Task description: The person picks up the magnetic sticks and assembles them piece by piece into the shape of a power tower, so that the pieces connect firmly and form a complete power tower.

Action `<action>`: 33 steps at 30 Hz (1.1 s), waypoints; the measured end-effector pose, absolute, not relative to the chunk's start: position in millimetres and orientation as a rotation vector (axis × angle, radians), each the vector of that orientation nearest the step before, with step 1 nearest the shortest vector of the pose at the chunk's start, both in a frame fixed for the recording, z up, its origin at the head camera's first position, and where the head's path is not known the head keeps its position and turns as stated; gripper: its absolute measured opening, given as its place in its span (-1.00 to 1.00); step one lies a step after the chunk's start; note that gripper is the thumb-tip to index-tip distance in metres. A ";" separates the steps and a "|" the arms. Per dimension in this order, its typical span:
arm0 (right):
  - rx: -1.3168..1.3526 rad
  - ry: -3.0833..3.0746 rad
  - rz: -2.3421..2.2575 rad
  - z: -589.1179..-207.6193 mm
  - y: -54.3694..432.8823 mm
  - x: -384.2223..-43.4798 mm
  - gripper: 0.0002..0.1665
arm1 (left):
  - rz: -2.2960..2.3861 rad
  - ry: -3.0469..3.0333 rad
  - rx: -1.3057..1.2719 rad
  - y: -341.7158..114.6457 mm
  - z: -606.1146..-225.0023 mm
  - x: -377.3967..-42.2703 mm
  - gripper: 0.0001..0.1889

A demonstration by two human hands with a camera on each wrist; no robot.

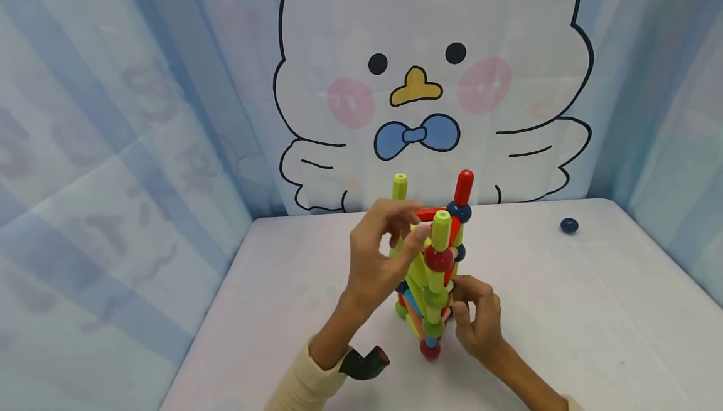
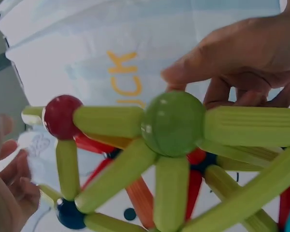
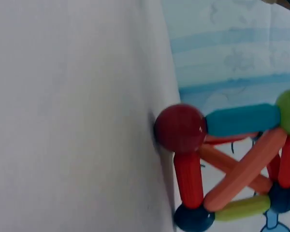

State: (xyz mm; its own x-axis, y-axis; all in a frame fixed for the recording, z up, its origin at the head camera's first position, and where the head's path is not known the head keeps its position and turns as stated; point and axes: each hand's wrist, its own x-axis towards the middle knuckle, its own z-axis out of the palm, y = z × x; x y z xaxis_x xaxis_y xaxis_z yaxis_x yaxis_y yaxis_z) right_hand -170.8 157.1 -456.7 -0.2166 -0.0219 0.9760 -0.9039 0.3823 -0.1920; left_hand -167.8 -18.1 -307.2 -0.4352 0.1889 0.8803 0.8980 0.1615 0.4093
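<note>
A tall tower of magnetic sticks and balls stands on the table, with yellow-green, red, orange and blue sticks. Several upright sticks rise from its top. My left hand is raised beside the upper left part, fingers loosely bent and thumb near the yellow-green top stick; I see nothing held in it. In the left wrist view its fingers sit apart from the dark red ball. Low on the right side, my right hand grips the tower with bent fingers, its fingertips partly hidden. The right wrist view shows the tower's base ball.
A loose navy ball lies toward the back right of the white table. Behind the table hangs a curtain with a printed chick. A black camera mount juts from my left wrist.
</note>
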 end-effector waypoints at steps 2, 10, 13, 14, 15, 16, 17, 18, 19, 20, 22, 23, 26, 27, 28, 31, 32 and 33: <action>0.731 -1.598 1.062 -463.2 169.1 -180.4 -0.47 | -1.316 -1.707 -0.904 -19.8 -313.5 -170.5 -0.68; -0.117 -1.850 1.129 -477.4 263.1 -241.8 -0.76 | -1.597 -1.972 -0.653 -27.5 -336.0 -182.8 -0.49; -0.391 -2.000 1.073 -476.7 302.5 -265.1 -0.60 | -1.749 -2.065 -0.641 -29.2 -342.0 -188.2 -0.54; -0.456 -2.068 1.051 -476.9 314.7 -271.5 -0.54 | -1.794 -2.075 -0.642 -29.8 -344.0 -189.8 -0.56; -0.505 -2.140 1.031 -477.4 326.7 -277.3 -0.48 | -1.835 -2.080 -0.642 -30.4 -345.5 -190.9 -0.57; -0.548 -2.221 1.019 -478.0 337.9 -282.1 -0.43 | -1.864 -2.087 -0.635 -30.9 -346.9 -191.7 -0.58; -0.575 -2.307 1.011 -479.2 348.3 -286.5 -0.38 | -1.888 -2.089 -0.630 -31.6 -348.0 -191.9 -0.58; -0.590 -2.398 0.997 -480.7 358.2 -290.1 -0.34 | -1.913 -2.088 -0.629 -32.2 -348.7 -191.9 -0.59; -0.591 -2.483 0.984 -482.5 366.9 -292.9 -0.31 | -1.931 -2.090 -0.625 -32.8 -349.6 -192.0 -0.59; -0.581 -2.563 0.970 -484.0 374.6 -295.1 -0.29 | -1.940 -2.094 -0.622 -33.3 -350.2 -192.1 -0.58; -0.543 -2.708 0.938 -486.8 386.4 -298.5 -0.26 | -1.947 -2.106 -0.615 -34.1 -350.9 -191.7 -0.58; -0.510 -2.759 0.923 -487.9 390.8 -299.9 -0.25 | -1.951 -2.105 -0.618 -34.5 -351.0 -191.6 -0.58; -0.425 -2.841 0.861 -489.6 398.6 -303.3 -0.28 | -1.962 -2.098 -0.641 -35.0 -351.4 -191.8 -0.58; -0.407 -2.852 0.840 -490.1 399.8 -304.7 -0.30 | -1.965 -2.095 -0.645 -35.1 -351.4 -191.8 -0.58; -0.387 -2.856 0.817 -490.5 400.7 -306.0 -0.32 | -1.965 -2.091 -0.654 -35.1 -351.3 -191.9 -0.58; -0.348 -2.850 0.771 -492.2 401.6 -309.7 -0.39 | -1.961 -2.088 -0.665 -34.9 -351.0 -193.3 -0.58; -0.330 -2.841 0.774 -492.8 401.1 -310.7 -0.41 | -1.957 -2.088 -0.667 -34.8 -350.8 -193.9 -0.59; -0.307 -2.830 0.787 -493.3 400.0 -311.3 -0.43 | -1.953 -2.091 -0.665 -34.6 -350.4 -194.4 -0.59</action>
